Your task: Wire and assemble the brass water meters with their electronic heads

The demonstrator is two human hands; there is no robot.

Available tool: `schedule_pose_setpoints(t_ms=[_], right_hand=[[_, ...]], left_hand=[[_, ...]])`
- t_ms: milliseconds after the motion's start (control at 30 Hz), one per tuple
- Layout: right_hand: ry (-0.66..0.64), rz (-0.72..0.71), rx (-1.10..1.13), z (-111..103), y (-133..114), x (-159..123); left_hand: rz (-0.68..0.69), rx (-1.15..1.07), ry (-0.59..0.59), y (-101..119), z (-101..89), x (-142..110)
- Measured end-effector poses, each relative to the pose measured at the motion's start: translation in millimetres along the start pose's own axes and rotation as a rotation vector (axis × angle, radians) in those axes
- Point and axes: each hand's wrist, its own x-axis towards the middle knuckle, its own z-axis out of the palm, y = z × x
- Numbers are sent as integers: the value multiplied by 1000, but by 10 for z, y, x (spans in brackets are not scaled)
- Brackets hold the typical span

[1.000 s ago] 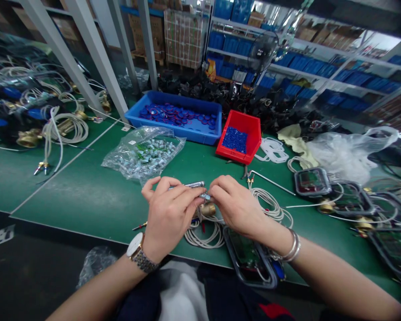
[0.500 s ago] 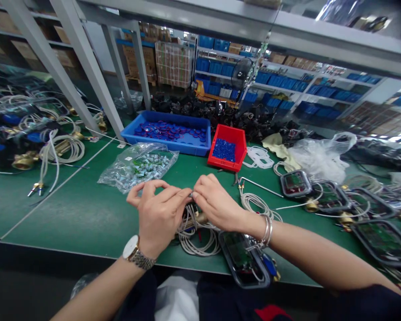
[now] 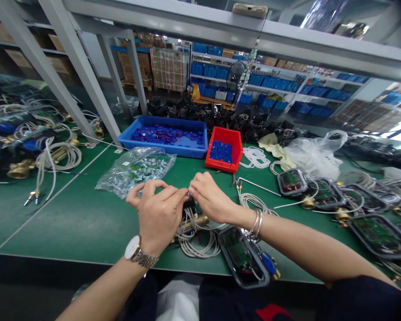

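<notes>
My left hand (image 3: 159, 209) and my right hand (image 3: 210, 198) meet fingertip to fingertip above the green bench. Both are closed in a pinch around something small and dark; fingers hide most of it, so its kind does not show. Directly beneath lie a coiled pale cable (image 3: 200, 252) and a brass fitting (image 3: 200, 220), partly covered by the hands. To the right of the coil, near the bench's front edge, rests a clear-framed case (image 3: 243, 258) with a green circuit board inside. A blue-handled valve part (image 3: 269, 264) sits against its right side.
Behind the hands are a plastic bag (image 3: 137, 171) of small pale-blue parts, a blue tray (image 3: 163, 149) of blue discs and a red bin (image 3: 223, 149) of small blue pieces. Cased boards (image 3: 325, 194) with cables line the right; brass-fitted assemblies (image 3: 20, 169) crowd the left.
The camera view has shifted slightly, so the scene sits lower and a little left. My right hand has moved slightly left; both hands keep their pinch.
</notes>
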Motion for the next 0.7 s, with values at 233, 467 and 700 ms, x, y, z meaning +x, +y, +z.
schedule_pose_setpoints(t_ms=[233, 467, 700], right_hand=[[48, 12, 2, 18, 25, 24], [49, -72, 16, 88, 128, 77], [-32, -101, -66, 37, 130, 130]], left_hand=[[46, -26, -28, -49, 45, 45], [24, 14, -43, -110, 92, 84], [106, 17, -2, -184, 140, 59]])
